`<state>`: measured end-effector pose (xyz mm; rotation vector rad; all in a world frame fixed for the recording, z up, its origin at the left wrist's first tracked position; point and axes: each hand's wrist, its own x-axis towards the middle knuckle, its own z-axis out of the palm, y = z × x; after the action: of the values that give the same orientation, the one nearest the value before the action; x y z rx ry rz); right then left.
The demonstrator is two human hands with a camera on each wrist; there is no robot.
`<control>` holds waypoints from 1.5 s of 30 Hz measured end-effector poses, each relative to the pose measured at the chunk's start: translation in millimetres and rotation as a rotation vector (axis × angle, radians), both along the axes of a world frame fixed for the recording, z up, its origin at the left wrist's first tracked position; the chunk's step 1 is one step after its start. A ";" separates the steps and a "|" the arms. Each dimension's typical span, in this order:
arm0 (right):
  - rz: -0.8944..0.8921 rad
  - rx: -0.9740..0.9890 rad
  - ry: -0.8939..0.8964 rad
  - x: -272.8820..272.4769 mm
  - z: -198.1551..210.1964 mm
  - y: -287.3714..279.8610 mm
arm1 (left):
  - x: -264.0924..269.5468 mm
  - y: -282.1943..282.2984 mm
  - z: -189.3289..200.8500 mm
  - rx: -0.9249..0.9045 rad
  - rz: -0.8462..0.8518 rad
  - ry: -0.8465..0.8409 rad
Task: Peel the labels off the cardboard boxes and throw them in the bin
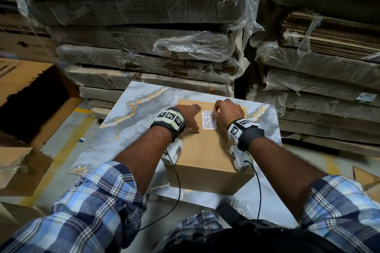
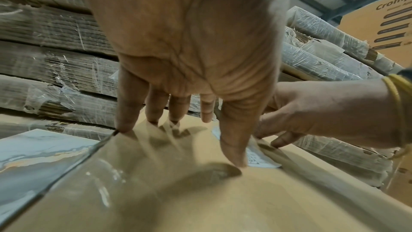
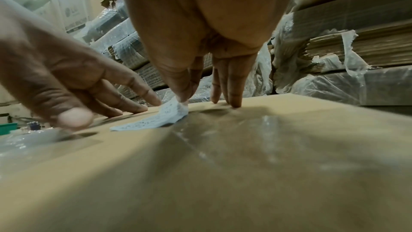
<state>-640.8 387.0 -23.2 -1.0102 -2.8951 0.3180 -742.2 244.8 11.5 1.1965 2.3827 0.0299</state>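
Box sits on a marble-pattern slab that serves as the bench, top face up, so the label faces the person and both hands can reach it. Label is white with printed codes, stuck near the far end of the box top, between the two hands.

Left hand lies flat on the box top just left of the label, fingers straight and spread, tips pressing the cardboard. It holds nothing; likely it is there to pin the box so it doesn't slide or lift during the peel. The thumb tip lands at the label's near-left corner.

Right hand is at the label's far-right corner. In the right wrist view thumb and forefinger pinch that corner and it lifts clear of the cardboard, while the near end of the label lies flat and stuck. The other fingers rest tips-down on the box, probably as a brace for the pull.

Judged stage: peel just begun, one corner up. Risk: thin paper could tear if pulled steeply.

Open carton at left on the floor may be the bin; cannot tell. Wrapped flat cardboard stacks stand behind.
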 end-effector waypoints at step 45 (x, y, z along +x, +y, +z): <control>0.133 -0.192 -0.042 11.2 26.4 10.0 | -17.8 7.2 2.8 0.287 0.193 -0.094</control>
<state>-629.6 397.0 3.2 -0.8572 -3.0235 0.5991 -760.1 252.0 14.3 1.0538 2.4590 0.4946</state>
